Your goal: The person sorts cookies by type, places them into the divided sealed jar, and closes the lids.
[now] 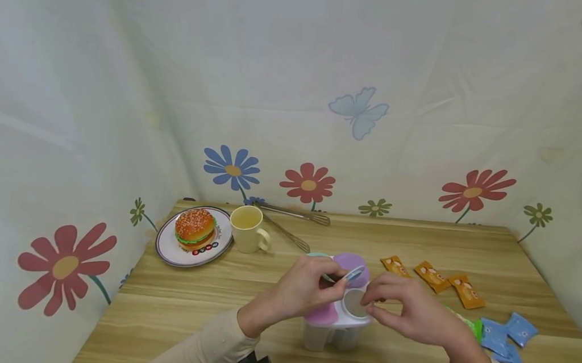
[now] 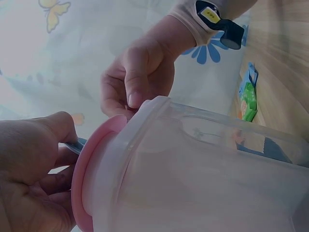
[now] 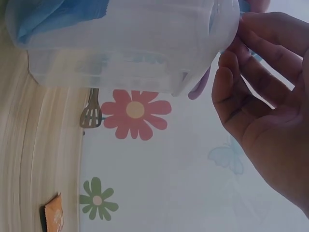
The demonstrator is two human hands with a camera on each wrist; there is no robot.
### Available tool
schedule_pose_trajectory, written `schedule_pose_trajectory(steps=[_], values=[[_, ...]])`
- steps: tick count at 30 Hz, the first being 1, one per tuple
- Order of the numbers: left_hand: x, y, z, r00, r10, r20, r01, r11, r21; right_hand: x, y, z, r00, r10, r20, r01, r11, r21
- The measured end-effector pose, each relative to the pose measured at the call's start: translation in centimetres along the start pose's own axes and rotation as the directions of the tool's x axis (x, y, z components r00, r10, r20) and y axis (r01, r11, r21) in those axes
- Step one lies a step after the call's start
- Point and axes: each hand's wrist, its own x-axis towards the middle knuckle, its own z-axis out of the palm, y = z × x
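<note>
A clear storage container point(image 1: 314, 338) with several compartments and coloured lids stands near the front of the table. One compartment's round opening point(image 1: 356, 304) is uncovered. Just above it, my left hand point(image 1: 308, 285) pinches a small light-blue lid point(image 1: 354, 272), tilted on edge. My right hand point(image 1: 409, 307) is at the right rim of the opening, its fingers loosely bent, with nothing visible between them. Through the wall in the right wrist view, a blue packet point(image 3: 63, 17) shows inside the container. The pink lid point(image 2: 87, 174) and purple lid point(image 1: 351, 268) are on their compartments.
Orange packets point(image 1: 432, 276) lie behind my right hand. Blue packets point(image 1: 494, 337) and a green packet point(image 1: 477, 329) are at the right. A plate point(image 1: 165, 245) with a toy burger point(image 1: 195, 228), a yellow mug point(image 1: 247, 232) and metal utensils point(image 1: 293, 212) stand at the back left.
</note>
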Motion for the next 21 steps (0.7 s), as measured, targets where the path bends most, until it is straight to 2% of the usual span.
schedule_pose_trajectory(steps=[10, 21], values=[[0.0, 0.0, 0.0, 1.0, -0.003, -0.012, 0.003, 1.0, -0.015, -0.9, 1.2, -0.8, 0.992, 0.097, -0.079, -0.099, 0.995, -0.023], [0.0, -0.1, 0.1, 1.0, 0.016, -0.019, -0.016, 1.0, 0.01, -2.5, 2.6, -1.6, 0.966, 0.192, -0.173, -0.213, 0.97, -0.114]])
